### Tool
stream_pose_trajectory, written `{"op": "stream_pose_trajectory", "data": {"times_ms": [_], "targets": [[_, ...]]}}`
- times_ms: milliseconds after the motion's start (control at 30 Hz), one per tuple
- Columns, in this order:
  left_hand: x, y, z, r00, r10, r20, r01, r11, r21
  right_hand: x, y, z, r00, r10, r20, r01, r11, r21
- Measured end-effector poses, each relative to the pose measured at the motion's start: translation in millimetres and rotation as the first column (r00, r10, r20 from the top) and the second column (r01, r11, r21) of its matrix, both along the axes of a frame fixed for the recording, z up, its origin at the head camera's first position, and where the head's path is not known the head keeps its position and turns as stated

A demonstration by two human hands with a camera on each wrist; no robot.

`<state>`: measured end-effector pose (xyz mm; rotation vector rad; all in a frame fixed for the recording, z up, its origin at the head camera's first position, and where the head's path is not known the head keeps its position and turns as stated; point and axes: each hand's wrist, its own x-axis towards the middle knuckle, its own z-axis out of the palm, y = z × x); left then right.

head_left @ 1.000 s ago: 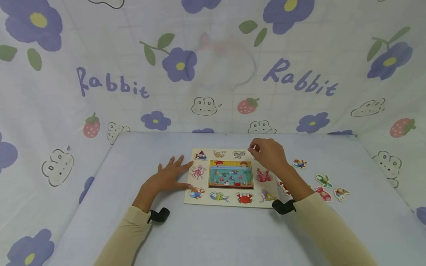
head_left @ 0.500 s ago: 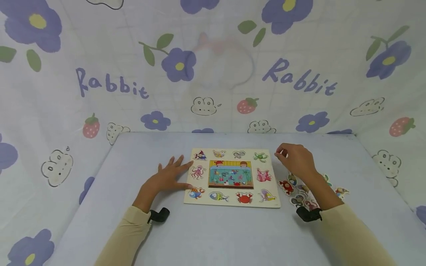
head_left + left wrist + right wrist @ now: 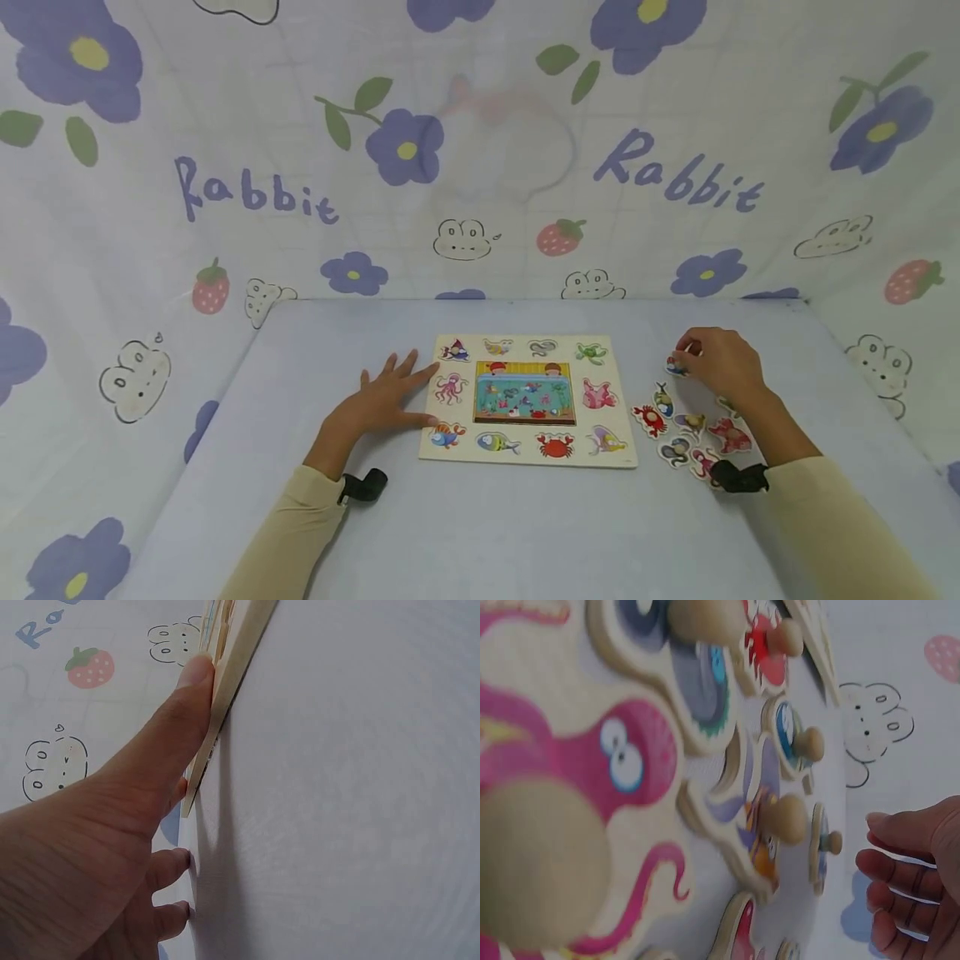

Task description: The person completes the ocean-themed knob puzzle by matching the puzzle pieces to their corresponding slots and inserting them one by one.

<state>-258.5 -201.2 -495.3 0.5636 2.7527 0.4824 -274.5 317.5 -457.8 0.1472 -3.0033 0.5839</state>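
- Lying flat on the white table (image 3: 480,533), the wooden puzzle board (image 3: 525,454) was framed by the two arms, with an aquarium picture (image 3: 524,393) printed at its centre and sea animals shown around its margin.
- The board's left edge was touched by the left hand (image 3: 381,397); its fingers were spread wide, and the thumb was laid on the rim near the near left corner.
- The right hand (image 3: 722,360) was held well to the right of the board, over a small blue fish piece (image 3: 675,365) at the far end of the loose pieces. Its fingers were bent, with thumb and forefinger slightly parted; in the right wrist view a narrow gap was seen between the fingertips and that piece's knob.
- Between the board and the right forearm, more knobbed pieces were scattered: a red crab piece (image 3: 648,422) just beside the board, a green-and-blue fish piece (image 3: 663,404), a grey eel piece (image 3: 676,452), a pink octopus piece (image 3: 702,462) at the near side and a pink fish piece (image 3: 727,436).
- The far side was closed off by a curtain (image 3: 495,183) printed with purple flowers, strawberries and rabbits.
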Motion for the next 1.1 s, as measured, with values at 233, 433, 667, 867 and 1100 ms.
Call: {"op": "stream_pose_trajectory", "data": {"times_ms": [233,433,667,867,1100], "targets": [[0.2,-0.6,-2.7,1.0,0.005,0.001,-0.005,1.0,-0.01,-2.9,9.9,-10.7,0.998,-0.024,0.065,0.022,1.0,0.018],[0.5,-0.3,-0.9,1.0,-0.001,0.003,0.001,1.0,-0.006,-1.7,13.4,-14.6,0.996,-0.026,0.088,0.024,1.0,0.02],[-1.1,0.3,0.4,1.0,-0.005,-0.004,0.005,1.0,-0.011,-2.8,16.3,-15.7,0.995,-0.018,0.094,0.015,0.999,0.03],[-1.8,0.0,0.9,1.0,-0.006,0.0,0.006,1.0,-0.01,-4.4,16.8,-15.6,0.994,-0.011,0.111,0.008,1.0,0.028],[-1.2,-0.2,1.4,1.0,-0.003,0.004,0.003,1.0,0.004,-4.1,14.9,-16.5,0.994,-0.021,0.106,0.019,1.0,0.021]]}}
